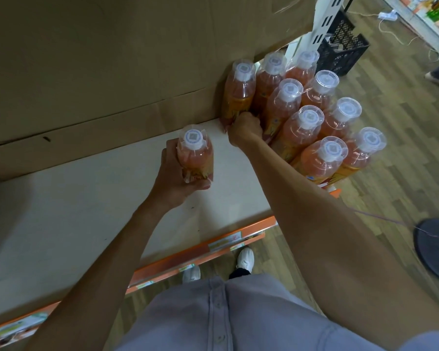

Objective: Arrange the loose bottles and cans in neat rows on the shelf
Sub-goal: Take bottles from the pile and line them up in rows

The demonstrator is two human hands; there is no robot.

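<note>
my left hand (175, 173) wraps round one orange drink bottle (195, 158), upright over the white shelf (74, 219), apart from the bottle rows (312, 117) at the right end. my right hand (243, 130) curls round the foot of the corner bottle (240, 89), tight against the cardboard sheet (86, 59). i can't read the labels, they're blurred.

The bottles (307, 130) on the right hold pinkish-orange liquid, with white caps (326, 78) under clear covers and yellow-orange labels (350, 171) — the lone bottle (197, 160) to the left matches. The shelf (61, 224) is cream with an orange front strip (188, 252). Far back, brown cardboard (112, 59); far right, a black lattice crate (345, 46) on olive wood-plank floor (390, 122).
</note>
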